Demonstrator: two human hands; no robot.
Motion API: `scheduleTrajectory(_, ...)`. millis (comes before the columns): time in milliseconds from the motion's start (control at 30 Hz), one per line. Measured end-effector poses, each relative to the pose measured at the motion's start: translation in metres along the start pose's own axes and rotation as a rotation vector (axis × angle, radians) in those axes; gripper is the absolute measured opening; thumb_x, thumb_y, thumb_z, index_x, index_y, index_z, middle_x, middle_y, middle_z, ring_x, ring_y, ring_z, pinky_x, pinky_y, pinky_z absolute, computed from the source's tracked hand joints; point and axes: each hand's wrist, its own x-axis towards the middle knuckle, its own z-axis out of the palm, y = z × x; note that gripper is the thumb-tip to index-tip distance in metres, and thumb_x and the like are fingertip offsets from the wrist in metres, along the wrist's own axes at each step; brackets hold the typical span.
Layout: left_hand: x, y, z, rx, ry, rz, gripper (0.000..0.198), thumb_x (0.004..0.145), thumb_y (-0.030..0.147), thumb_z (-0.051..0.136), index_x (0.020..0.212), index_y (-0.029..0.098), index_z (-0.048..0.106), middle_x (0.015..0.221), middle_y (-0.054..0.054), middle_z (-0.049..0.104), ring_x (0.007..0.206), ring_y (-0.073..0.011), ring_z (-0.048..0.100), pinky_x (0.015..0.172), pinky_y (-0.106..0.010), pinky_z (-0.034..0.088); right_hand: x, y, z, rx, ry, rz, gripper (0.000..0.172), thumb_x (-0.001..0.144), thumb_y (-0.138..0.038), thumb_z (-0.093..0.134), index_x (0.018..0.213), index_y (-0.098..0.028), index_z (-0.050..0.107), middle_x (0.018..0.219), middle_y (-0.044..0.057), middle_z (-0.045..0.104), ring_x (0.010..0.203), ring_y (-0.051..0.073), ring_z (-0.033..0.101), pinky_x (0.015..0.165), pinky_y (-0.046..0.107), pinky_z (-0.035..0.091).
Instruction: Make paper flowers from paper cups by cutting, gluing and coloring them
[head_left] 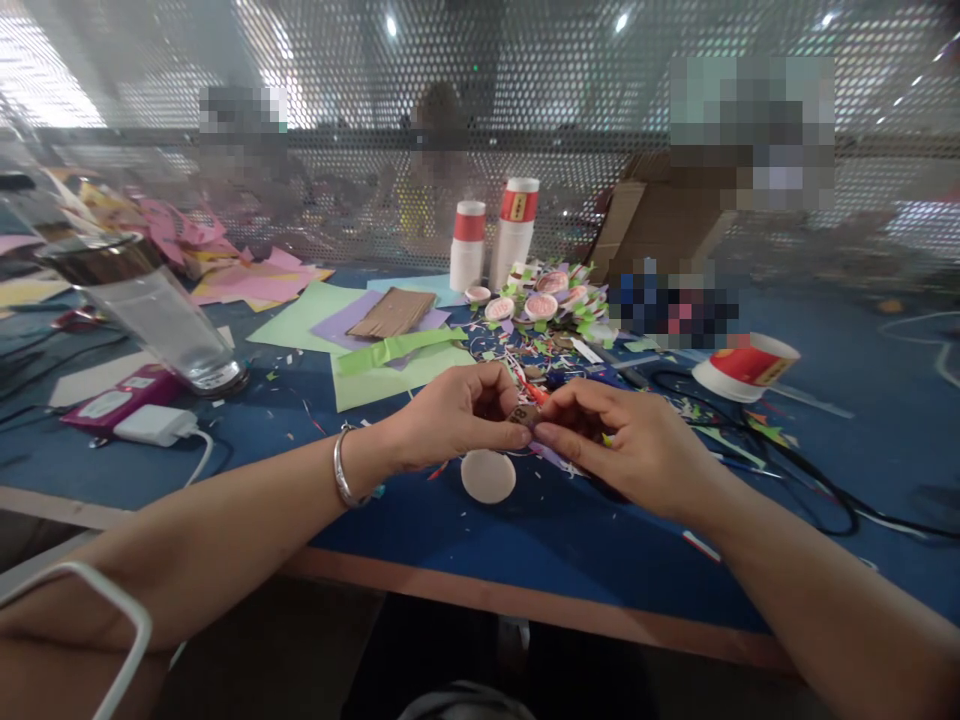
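Brown piece point(519, 413): small, flat, cardboard-like, dark printed marks on its visible face
Hold: pinched between left fingers point(495, 434) and right fingers point(564, 440), partly hidden
Place: raised over the worktop point(420, 530), in from its near edge

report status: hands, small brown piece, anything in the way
Left hand, right hand: pinching small brown printed cardboard-looking piece. Round off-white disc on blue tabletop, nearer the person. Multicoloured paper scraps beyond hands; nothing seems blocking.

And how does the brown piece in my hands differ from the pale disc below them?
The brown piece is smaller, darker and marked; the pale disc is larger and looks plain. Your left hand and right hand hold the brown piece, while the pale disc rests on the blue table.
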Motion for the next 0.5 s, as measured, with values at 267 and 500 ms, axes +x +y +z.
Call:
scheduleTrajectory(267, 0.001, 0.012, -0.003, 0.079, -0.023, 0.018, 0.029, 0.073, 0.018, 0.082, 0.080, 0.016, 0.054, 0.071, 0.003, 0.062, 0.062, -0.0070, 0.057, 0.058, -0.022, 0.043, 0.000, 0.002, -0.004, 0.004, 0.081, -0.004, 0.024, 0.096, -0.041, 0.061, 0.090, -0.019, 0.068, 0.072, -0.001, 0.065, 0.058, 0.010, 0.053, 0.052, 0.022, 0.040)
scheduleTrajectory(500, 0.005, 0.023, 0.000, 0.135, -0.008, 0.021, 0.026, 0.075, 0.016, 0.078, 0.081, 0.016, 0.053, 0.067, 0.005, 0.061, 0.059, -0.0068, 0.059, 0.058, -0.023, 0.047, -0.001, 0.004, -0.004, 0.075, 0.070, -0.008, 0.026, 0.094, -0.045, 0.065, 0.086, -0.020, 0.067, 0.064, -0.003, 0.061, 0.053, 0.010, 0.050, 0.052, 0.024, 0.039)
